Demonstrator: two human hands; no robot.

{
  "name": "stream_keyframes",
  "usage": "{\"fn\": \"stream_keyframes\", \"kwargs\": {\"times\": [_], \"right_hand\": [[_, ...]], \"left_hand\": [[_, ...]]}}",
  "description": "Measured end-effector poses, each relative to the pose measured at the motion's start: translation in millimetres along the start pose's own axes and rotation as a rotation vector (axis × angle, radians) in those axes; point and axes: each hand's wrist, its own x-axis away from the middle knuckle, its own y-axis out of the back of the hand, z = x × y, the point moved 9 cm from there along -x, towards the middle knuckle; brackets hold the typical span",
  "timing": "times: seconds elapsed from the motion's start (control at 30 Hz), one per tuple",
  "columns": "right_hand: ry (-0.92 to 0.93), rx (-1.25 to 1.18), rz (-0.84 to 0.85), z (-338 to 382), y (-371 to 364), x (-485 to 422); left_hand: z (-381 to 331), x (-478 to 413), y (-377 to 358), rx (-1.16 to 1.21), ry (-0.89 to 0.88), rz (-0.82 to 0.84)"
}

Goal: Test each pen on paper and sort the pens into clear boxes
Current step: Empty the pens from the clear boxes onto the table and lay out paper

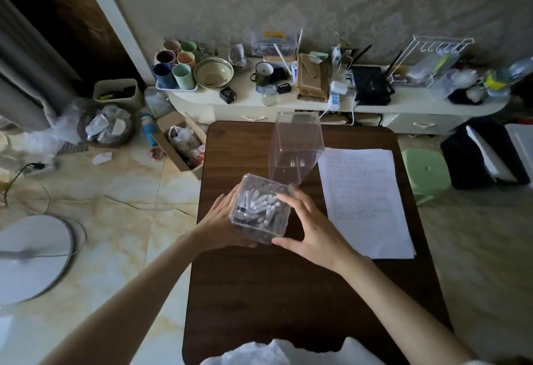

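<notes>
Dark brown wood-grain table (288,292), white paper (366,200), clear boxes (297,145), pale green stool (427,171), white-capped pens (259,206)

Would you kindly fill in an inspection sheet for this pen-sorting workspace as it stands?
Surface: dark wood table.
Job's things: pen box, full; tall box upright behind it; paper at right.
Clutter: white bag at near edge.
Grippers: left hand and right hand hold the pen box by its sides.
Cables: power strip and wires at the shelf; cord on the floor.
Surroundings: cups, bowl, router on shelf; green stool; basket on floor.
</notes>
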Motion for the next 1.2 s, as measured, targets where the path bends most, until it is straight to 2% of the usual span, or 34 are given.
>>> {"fn": "stream_keyframes", "kwargs": {"times": [0.03, 0.1, 0.17, 0.2, 0.33, 0.43, 0.57, 0.7, 0.87, 1.03, 1.2], "right_hand": [[-0.012, -0.034, -0.002, -3, 2, 1], [-0.025, -0.096, -0.006, -10, 5, 4], [-0.033, -0.137, 0.016, -17, 8, 8], [-0.040, -0.147, 0.033, -21, 10, 11], [-0.083, -0.154, 0.099, -39, 32, 26], [-0.174, -0.186, 0.153, -66, 52, 41], [-0.291, -0.207, 0.230, -104, 62, 64], [-0.299, -0.165, 0.278, -126, 64, 73], [-0.325, -0.178, 0.251, -157, 67, 73], [-0.380, -0.291, 0.218, -190, 72, 73], [-0.350, -0.274, 0.228, -210, 74, 71]], "left_hand": [[-4, -4, 1, 0.057, 0.019, 0.008], [-7, -8, -6, 0.006, 0.043, 0.062], [-21, -11, -6, -0.026, -0.045, 0.015], [-21, -12, -11, -0.001, -0.025, 0.046], [-44, -19, -9, -0.037, -0.078, 0.003], [-56, -26, -13, -0.012, -0.093, 0.044], [-58, -33, -24, -0.265, -0.066, 0.123], [-69, -42, -30, -0.510, -0.098, 0.072], [-90, -63, -45, -0.642, -0.012, 0.078], [-101, -77, -65, -0.705, 0.117, 0.193], [-109, -85, -76, -0.755, 0.182, 0.179]]}}
